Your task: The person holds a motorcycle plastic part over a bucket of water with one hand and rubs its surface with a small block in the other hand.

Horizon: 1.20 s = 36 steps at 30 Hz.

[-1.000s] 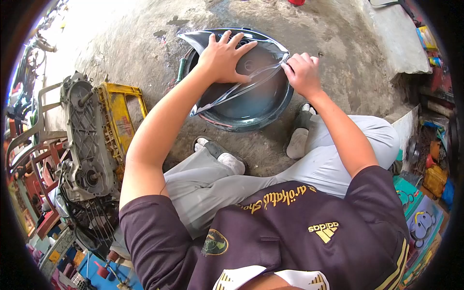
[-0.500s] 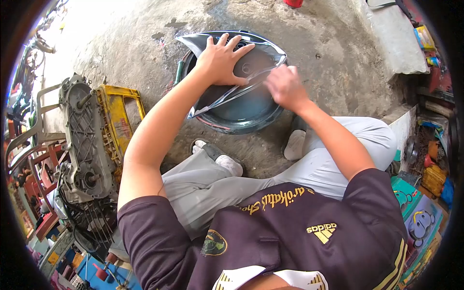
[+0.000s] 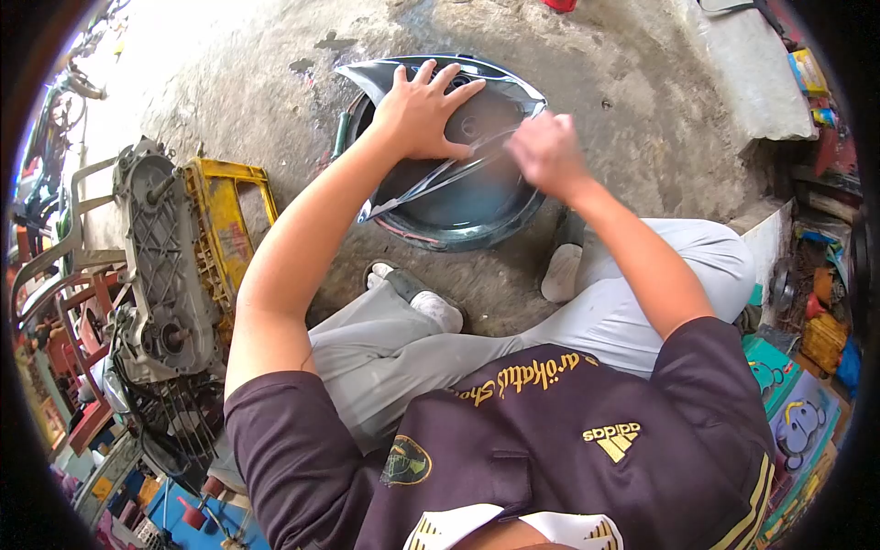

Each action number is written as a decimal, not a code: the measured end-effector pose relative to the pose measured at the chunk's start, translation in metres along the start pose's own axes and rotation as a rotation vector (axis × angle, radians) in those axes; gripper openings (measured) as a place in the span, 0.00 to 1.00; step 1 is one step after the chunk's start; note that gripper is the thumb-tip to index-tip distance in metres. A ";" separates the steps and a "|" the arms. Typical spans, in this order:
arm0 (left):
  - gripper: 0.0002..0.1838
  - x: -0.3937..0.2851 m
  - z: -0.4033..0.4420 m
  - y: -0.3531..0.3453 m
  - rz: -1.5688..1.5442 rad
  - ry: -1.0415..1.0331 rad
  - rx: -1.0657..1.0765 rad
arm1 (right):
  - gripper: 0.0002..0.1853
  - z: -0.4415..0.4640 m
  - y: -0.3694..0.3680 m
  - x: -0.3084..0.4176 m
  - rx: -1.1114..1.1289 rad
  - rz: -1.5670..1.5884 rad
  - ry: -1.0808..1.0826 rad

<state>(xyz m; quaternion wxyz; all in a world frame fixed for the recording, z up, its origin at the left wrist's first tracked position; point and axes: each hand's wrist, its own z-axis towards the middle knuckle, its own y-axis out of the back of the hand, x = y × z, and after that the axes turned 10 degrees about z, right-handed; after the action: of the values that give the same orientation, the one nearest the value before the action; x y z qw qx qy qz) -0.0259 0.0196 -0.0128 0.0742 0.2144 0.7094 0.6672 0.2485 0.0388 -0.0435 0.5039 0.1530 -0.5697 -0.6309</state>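
A glossy dark curved panel with pointed ends (image 3: 513, 84), like a motorcycle body panel or a lamp cover, lies across a round black basin (image 3: 458, 240). My left hand (image 3: 422, 115) presses flat on the panel with its fingers spread. Over the panel's right edge is my right hand (image 3: 548, 151), blurred by motion, its fingers curled closed. Whatever it may hold is hidden. Murky bluish water (image 3: 477, 194) shows in the basin below the panel. A green stick-like handle (image 3: 341, 135) stands at the basin's left side.
Left of my arm, a grey metal engine casing (image 3: 158, 261) leans by a yellow plastic crate (image 3: 220, 215). My feet and grey trousers (image 3: 394, 344) are just below the basin. A concrete block (image 3: 747, 78) and stacked boxes (image 3: 802, 422) stand at the right.
My right hand has shifted slightly up along the panel's right edge, still blurred. My left hand keeps its spread position on the panel.
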 end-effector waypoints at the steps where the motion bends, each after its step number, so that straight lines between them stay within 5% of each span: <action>1: 0.61 0.000 -0.001 0.000 -0.006 0.001 -0.023 | 0.12 0.001 0.001 -0.015 -0.068 -0.028 -0.099; 5: 0.62 0.001 0.001 0.001 -0.011 -0.002 -0.016 | 0.11 -0.005 -0.002 -0.033 -0.118 -0.070 -0.192; 11: 0.62 0.000 0.000 0.002 -0.015 0.001 0.007 | 0.12 -0.002 -0.004 0.013 0.036 0.019 0.041; 17: 0.62 0.001 0.001 0.001 -0.013 -0.004 -0.004 | 0.11 -0.003 -0.003 -0.031 -0.108 -0.108 -0.174; 22: 0.60 0.002 0.002 -0.001 0.011 -0.013 -0.002 | 0.12 -0.001 -0.003 0.018 0.038 -0.028 0.080; 26: 0.62 0.001 0.000 -0.003 -0.012 0.001 -0.018 | 0.11 -0.001 0.002 -0.037 -0.115 -0.105 -0.129; 33: 0.62 0.001 0.002 0.003 -0.006 0.002 0.024 | 0.11 -0.003 -0.002 0.009 -0.007 -0.032 0.066; 36: 0.62 0.001 0.000 0.001 -0.019 0.006 0.015 | 0.10 -0.003 -0.001 -0.026 -0.055 -0.059 -0.016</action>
<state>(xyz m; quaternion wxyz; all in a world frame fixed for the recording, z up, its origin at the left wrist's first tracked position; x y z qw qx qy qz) -0.0263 0.0196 -0.0116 0.0768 0.2064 0.7166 0.6617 0.2618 0.0577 -0.0556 0.4843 0.1509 -0.5515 -0.6622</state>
